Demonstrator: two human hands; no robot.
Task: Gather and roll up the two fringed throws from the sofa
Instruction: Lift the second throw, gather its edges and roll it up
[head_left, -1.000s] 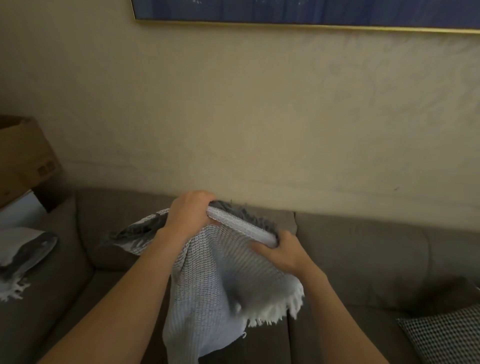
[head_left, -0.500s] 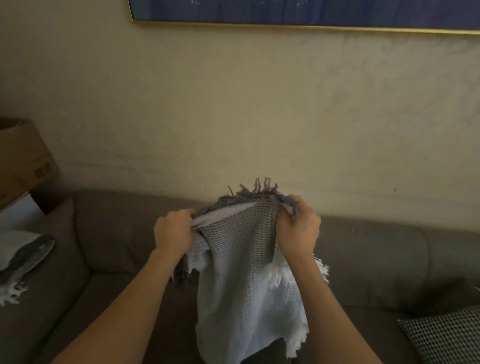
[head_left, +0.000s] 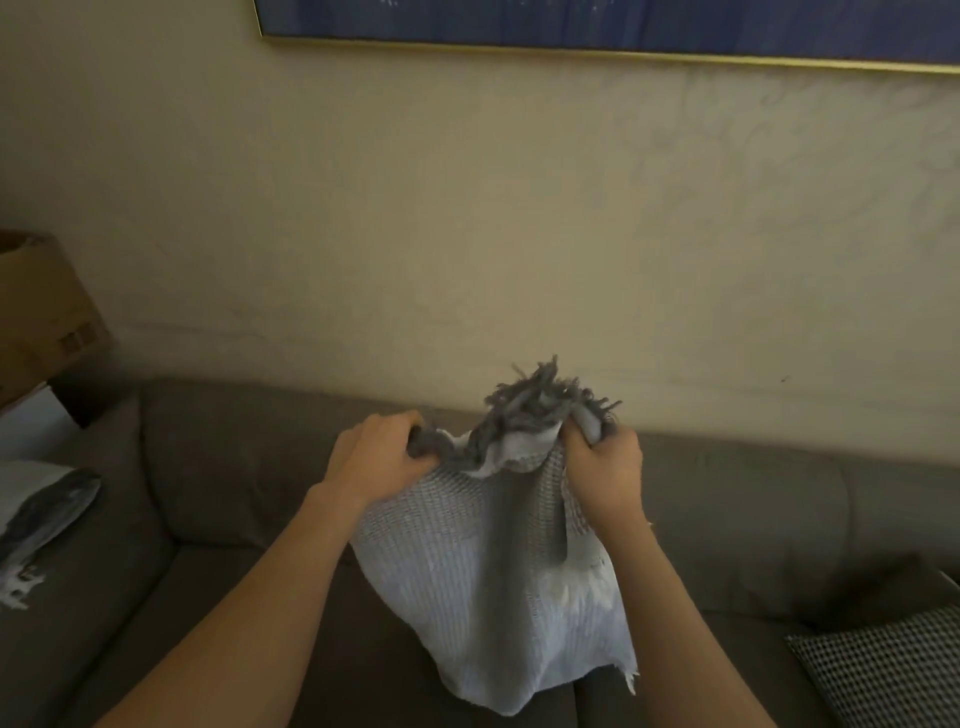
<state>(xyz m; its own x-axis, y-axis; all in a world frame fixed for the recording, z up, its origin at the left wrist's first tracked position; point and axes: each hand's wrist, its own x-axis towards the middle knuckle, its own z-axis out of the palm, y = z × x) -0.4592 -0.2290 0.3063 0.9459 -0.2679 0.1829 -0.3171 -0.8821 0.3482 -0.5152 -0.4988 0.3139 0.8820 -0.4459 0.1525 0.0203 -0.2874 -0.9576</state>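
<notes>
A pale grey knitted throw is held up above the sofa seat, with its dark fringe bunched at the top. Its top edge is gripped by the left hand and the right hand, all fingers curled tightly into the cloth. A second throw is laid at the sofa's left end, and a checked cushion at the near right.

This looks like a home living room. A grey-brown sofa stands against a plain cream wall, with a gilt-framed blue picture hung above it. A black-and-white checked cushion lies at the near right. At the far left, in dim light, stands what seems to be a cardboard box.
</notes>
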